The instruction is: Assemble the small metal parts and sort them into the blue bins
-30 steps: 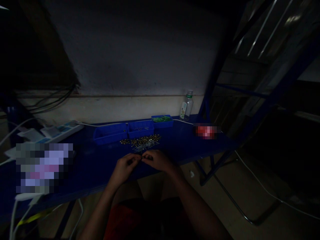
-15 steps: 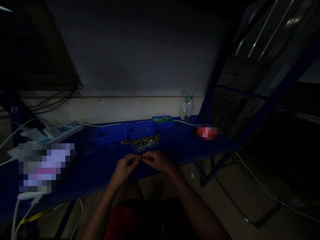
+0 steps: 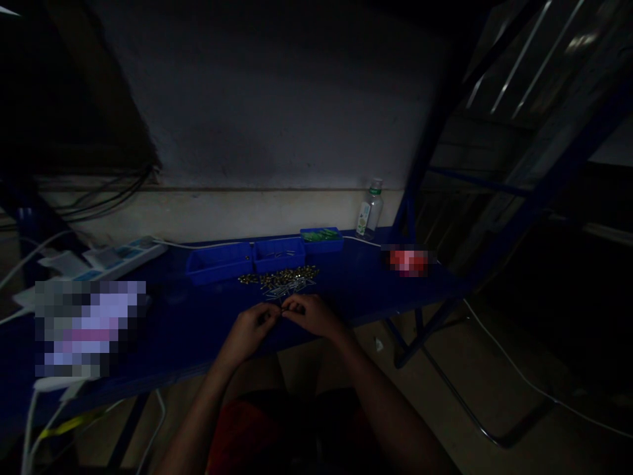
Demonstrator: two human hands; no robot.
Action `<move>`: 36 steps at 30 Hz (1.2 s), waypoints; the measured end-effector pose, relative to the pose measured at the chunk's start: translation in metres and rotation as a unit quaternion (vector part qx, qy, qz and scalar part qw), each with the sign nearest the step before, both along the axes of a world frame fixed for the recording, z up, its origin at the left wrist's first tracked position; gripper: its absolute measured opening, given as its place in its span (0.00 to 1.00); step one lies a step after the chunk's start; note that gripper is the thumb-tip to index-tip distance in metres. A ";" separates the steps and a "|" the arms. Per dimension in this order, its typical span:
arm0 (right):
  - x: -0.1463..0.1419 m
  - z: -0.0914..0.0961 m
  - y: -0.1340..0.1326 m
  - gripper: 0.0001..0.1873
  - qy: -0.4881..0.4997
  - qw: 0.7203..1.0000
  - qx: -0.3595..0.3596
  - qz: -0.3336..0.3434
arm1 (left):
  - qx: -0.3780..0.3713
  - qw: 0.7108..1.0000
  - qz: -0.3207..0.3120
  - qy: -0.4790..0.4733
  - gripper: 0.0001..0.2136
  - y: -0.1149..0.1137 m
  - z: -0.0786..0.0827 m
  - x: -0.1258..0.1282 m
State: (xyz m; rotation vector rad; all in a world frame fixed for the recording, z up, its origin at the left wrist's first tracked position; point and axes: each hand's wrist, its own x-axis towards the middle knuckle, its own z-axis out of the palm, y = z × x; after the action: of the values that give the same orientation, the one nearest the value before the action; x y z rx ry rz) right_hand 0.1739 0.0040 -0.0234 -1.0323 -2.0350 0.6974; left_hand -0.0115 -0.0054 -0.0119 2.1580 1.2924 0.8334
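Observation:
My left hand (image 3: pixel 255 330) and my right hand (image 3: pixel 310 315) meet fingertip to fingertip over the front of the blue table (image 3: pixel 198 343). Both are closed in a pinch. A thin dark sliver shows where they meet, but the dim light and my fingers hide what it is. Just beyond my fingertips lies a loose pile of thin silver metal pins (image 3: pixel 291 287). Against its far side spreads a heap of small brass-coloured metal pieces (image 3: pixel 284 276).
Behind the heaps stand a long blue bin (image 3: pixel 217 270), a second blue bin (image 3: pixel 279 264) with a few pins, and a blue tray (image 3: pixel 321 247) of green pieces. A clear bottle (image 3: pixel 370 214) is by the wall. At left lie a power strip (image 3: pixel 123 260) and blurred items; a red item (image 3: pixel 408 261) sits right.
Both hands stay together in nearly the same place. The right fingers have shifted very slightly; the whole view has tilted a touch.

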 end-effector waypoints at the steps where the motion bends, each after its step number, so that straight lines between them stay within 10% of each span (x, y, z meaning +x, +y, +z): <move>1: 0.000 0.000 0.000 0.10 0.001 1.000 -0.001 0.003 | -0.001 1.000 0.000 0.001 0.12 0.000 0.000 0.000; 36: -0.001 0.000 0.002 0.07 -0.094 0.995 0.045 -0.006 | 0.007 0.999 -0.012 -0.038 0.12 -0.006 0.006 -0.001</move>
State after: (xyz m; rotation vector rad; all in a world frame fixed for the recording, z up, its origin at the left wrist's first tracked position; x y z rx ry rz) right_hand 0.1724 0.0056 -0.0235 -1.0908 -2.1973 0.5128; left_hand -0.0121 -0.0115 -0.0059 2.1270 1.2245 0.9081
